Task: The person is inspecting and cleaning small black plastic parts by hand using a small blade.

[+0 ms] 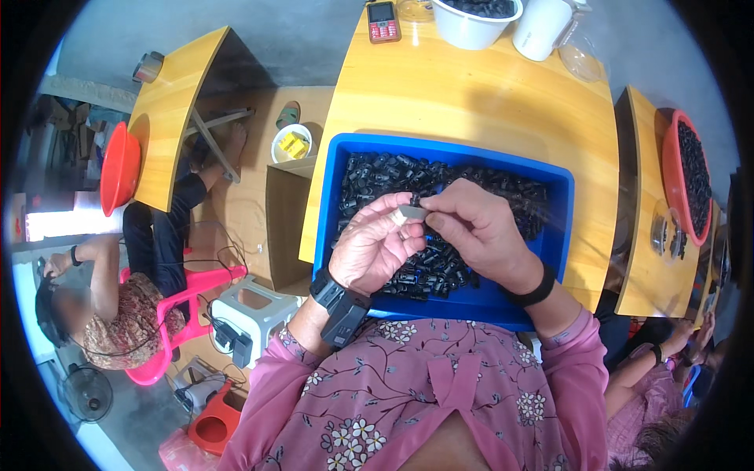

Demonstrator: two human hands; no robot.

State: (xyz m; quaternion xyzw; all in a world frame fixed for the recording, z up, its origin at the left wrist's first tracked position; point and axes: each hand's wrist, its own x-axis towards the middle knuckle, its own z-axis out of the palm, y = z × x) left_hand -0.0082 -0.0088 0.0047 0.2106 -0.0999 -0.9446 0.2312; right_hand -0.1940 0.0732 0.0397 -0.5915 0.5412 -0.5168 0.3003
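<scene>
Fingers (446, 204) above black parts (436, 263)

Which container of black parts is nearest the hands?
The blue rectangular plastic bin, below both hands; the round white bowl and round red basin are farther.

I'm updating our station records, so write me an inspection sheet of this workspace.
Surface: yellow wooden table.
Work items: blue tray of small black parts.
Clutter: red-and-black phone, white bowl and white jug along the far end.
Hands: left hand and right hand pinch a small piece above the tray; details unclear.
Cables: black corded adapter at the grey-white stool, left.
Surroundings: one person on a pink chair, left; another person, right.
</scene>
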